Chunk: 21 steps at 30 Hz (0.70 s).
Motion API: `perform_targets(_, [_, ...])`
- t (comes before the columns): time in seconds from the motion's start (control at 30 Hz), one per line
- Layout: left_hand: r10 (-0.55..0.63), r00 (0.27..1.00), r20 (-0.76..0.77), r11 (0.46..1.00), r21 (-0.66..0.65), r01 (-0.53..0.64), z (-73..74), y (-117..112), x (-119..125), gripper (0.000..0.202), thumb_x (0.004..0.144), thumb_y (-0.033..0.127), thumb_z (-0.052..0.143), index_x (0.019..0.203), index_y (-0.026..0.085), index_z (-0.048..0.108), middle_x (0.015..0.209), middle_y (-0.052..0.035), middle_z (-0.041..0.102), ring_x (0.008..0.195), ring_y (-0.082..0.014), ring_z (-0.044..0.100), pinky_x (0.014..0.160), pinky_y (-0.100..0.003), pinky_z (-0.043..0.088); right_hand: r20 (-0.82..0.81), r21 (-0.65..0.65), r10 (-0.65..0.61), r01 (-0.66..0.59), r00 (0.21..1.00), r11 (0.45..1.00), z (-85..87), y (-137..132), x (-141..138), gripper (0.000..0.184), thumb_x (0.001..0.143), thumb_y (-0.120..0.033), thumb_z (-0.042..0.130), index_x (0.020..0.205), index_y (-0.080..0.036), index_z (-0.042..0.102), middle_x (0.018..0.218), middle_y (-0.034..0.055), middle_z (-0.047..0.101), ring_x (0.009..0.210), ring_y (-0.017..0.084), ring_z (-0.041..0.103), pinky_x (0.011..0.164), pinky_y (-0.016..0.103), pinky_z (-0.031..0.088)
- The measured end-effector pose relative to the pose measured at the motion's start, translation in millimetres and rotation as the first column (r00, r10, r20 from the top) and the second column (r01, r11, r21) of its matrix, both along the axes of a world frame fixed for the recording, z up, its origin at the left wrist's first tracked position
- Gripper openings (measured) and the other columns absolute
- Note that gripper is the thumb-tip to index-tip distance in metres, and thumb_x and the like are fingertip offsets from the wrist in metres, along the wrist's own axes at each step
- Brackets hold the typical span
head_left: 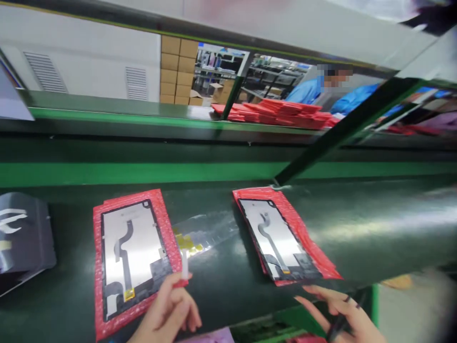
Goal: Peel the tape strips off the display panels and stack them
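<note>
Two flat silver display panels lie on red bubble-wrap pads on a dark green conveyor belt (374, 224). My left hand (171, 312) rests at the near right corner of the left panel (132, 257), fingers curled, pinching a small white strip that sticks up from between them. My right hand (342, 317) sits just below the near corner of the right panel (278, 240). It holds a thin dark pen-like tool, with the forefinger stretched toward the red pad. A clear film (203, 233) with yellow tabs lies between the two panels.
A grey bag (24, 238) lies on the belt at the far left. A stack of red pads (282, 113) sits on the upper shelf behind the belt. A person in blue (314, 90) works beyond it. Cardboard boxes (178, 71) are stacked at the back.
</note>
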<state>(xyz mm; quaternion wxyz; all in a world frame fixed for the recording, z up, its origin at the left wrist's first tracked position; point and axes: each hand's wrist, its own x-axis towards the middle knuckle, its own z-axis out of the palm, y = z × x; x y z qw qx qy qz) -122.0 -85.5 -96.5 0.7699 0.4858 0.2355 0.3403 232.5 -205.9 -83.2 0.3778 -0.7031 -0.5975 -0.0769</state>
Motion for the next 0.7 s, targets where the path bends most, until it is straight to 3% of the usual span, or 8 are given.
perform_targets(0.07, [-0.174, 0.985, -0.004, 0.985, 0.000, 0.174, 0.3, 2, 39, 0.065, 0.096, 0.067, 0.051, 0.141, 0.023, 0.033, 0.087, -0.0044, 0.067, 0.073, -0.0148, 0.061, 0.067, -0.028, 0.044, 0.044, -0.041, 0.067, -0.065, 0.997, 0.997, -5.5, -5, 11, 0.038, 0.087, -0.049, 0.072, 0.065, -0.026, 0.051, 0.084, 0.0067, 0.079, 0.070, 0.026, 0.075, 0.060, 0.036, 0.060])
perform_targets(0.13, [-0.231, 0.972, -0.043, 0.972, -0.043, 0.229, -0.7, 5, 74, 0.074, 0.093, 0.067, 0.055, 0.143, 0.020, 0.025, 0.093, -0.0065, 0.066, 0.076, -0.0156, 0.062, 0.069, -0.030, 0.045, 0.083, -0.058, 0.102, -0.098, 0.991, 0.994, -11.9, 0, 15, 0.036, 0.091, -0.043, 0.069, 0.063, -0.026, 0.053, 0.086, 0.0069, 0.080, 0.073, 0.027, 0.076, 0.062, 0.038, 0.060])
perform_targets(0.23, [-0.201, 0.973, -0.117, 0.975, -0.123, 0.186, -5.5, 11, 120, 0.076, 0.091, 0.045, 0.067, 0.143, 0.021, 0.018, 0.100, -0.0075, 0.064, 0.080, -0.0156, 0.064, 0.072, -0.030, 0.048, 0.121, -0.041, 0.120, -0.115, 0.985, 0.992, -17.6, 14, 14, 0.034, 0.094, -0.039, 0.067, 0.066, -0.025, 0.053, 0.095, 0.0081, 0.081, 0.082, 0.028, 0.077, 0.070, 0.042, 0.059])
perform_targets(0.37, [-0.085, 0.974, -0.210, 0.993, -0.101, 0.065, -12.6, 29, 176, 0.069, 0.087, 0.015, 0.066, 0.139, 0.023, 0.021, 0.106, -0.0052, 0.057, 0.074, -0.0101, 0.062, 0.073, -0.027, 0.049, 0.100, -0.038, 0.202, -0.199, 0.974, 0.979, -15.7, 24, 19, 0.030, 0.092, -0.047, 0.069, 0.075, -0.026, 0.054, 0.103, 0.0084, 0.080, 0.091, 0.030, 0.077, 0.075, 0.044, 0.057])
perform_targets(0.4, [-0.058, 0.973, -0.225, 0.995, -0.088, 0.039, -13.7, 34, 189, 0.067, 0.088, 0.012, 0.064, 0.139, 0.022, 0.021, 0.105, -0.0045, 0.055, 0.070, -0.0091, 0.060, 0.070, -0.026, 0.049, 0.055, -0.009, 0.147, -0.147, 0.988, 0.989, -14.2, 26, 23, 0.031, 0.092, -0.049, 0.067, 0.077, -0.027, 0.053, 0.102, 0.0096, 0.080, 0.089, 0.030, 0.076, 0.076, 0.043, 0.056])
perform_targets(0.47, [-0.007, 0.968, -0.250, 0.998, -0.065, -0.010, -15.3, 43, 213, 0.063, 0.089, 0.011, 0.060, 0.137, 0.021, 0.021, 0.100, -0.0021, 0.052, 0.062, -0.0080, 0.057, 0.063, -0.025, 0.048, -0.102, 0.044, -0.105, 0.110, 0.989, 0.993, -10.4, 31, 37, 0.034, 0.093, -0.055, 0.061, 0.078, -0.027, 0.048, 0.099, 0.0123, 0.080, 0.086, 0.029, 0.076, 0.075, 0.040, 0.055])
perform_targets(0.57, [0.088, 0.959, -0.270, 0.995, -0.018, -0.097, -16.5, 52, 239, 0.059, 0.087, 0.006, 0.057, 0.133, 0.023, 0.023, 0.091, 0.0035, 0.046, 0.055, -0.0060, 0.049, 0.060, -0.023, 0.046, -0.273, -0.103, -0.464, 0.454, 0.843, 0.885, -5.4, 47, 68, 0.043, 0.082, -0.068, 0.059, 0.080, -0.028, 0.044, 0.097, 0.0129, 0.079, 0.077, 0.030, 0.073, 0.065, 0.038, 0.051])
perform_targets(0.7, [0.211, 0.945, -0.251, 0.978, 0.049, -0.205, -14.6, 56, 243, 0.056, 0.081, -0.001, 0.054, 0.125, 0.023, 0.029, 0.083, 0.0065, 0.045, 0.058, -0.0076, 0.048, 0.064, -0.022, 0.045, -0.288, -0.212, -0.472, 0.425, 0.833, 0.880, -5.8, 75, 102, 0.047, 0.065, -0.069, 0.064, 0.074, -0.029, 0.042, 0.080, 0.0086, 0.078, 0.066, 0.029, 0.070, 0.059, 0.036, 0.046])
